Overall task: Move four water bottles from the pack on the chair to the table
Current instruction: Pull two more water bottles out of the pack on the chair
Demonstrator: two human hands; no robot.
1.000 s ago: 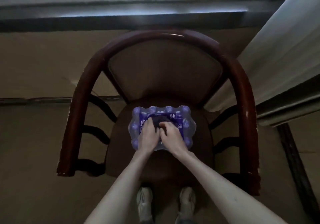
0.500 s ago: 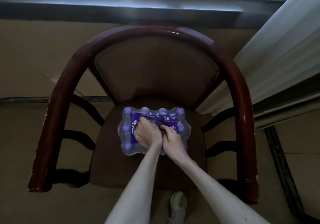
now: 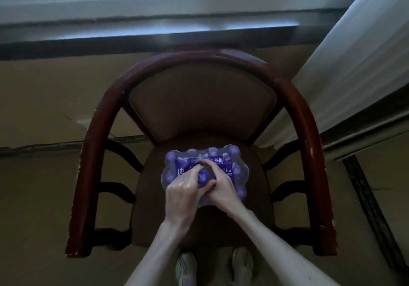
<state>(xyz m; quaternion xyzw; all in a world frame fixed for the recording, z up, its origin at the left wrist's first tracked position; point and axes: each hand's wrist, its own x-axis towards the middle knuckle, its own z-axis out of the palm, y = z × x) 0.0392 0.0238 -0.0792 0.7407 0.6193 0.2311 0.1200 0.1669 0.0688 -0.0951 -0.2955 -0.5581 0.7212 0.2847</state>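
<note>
A shrink-wrapped pack of water bottles (image 3: 234, 159) with purple caps and a purple label lies on the seat of a dark wooden armchair (image 3: 307, 144). My left hand (image 3: 182, 194) is closed around one purple-capped bottle (image 3: 203, 177) in the middle of the pack, its cap showing between my fingers. My right hand (image 3: 222, 186) presses on the torn plastic wrap right beside that bottle, fingers curled into the opening. The near part of the pack is hidden under both hands. No table is in view.
The chair's curved arms and slatted sides ring the seat. A window ledge (image 3: 155, 35) runs behind the chair and a pale curtain (image 3: 354, 64) hangs at the right. My two shoes (image 3: 186, 268) stand on the tan floor in front of the chair.
My left hand has shifted from pulling the wrap to gripping a bottle, whose cap now sticks up out of the torn plastic. The right hand stays at the opening.
</note>
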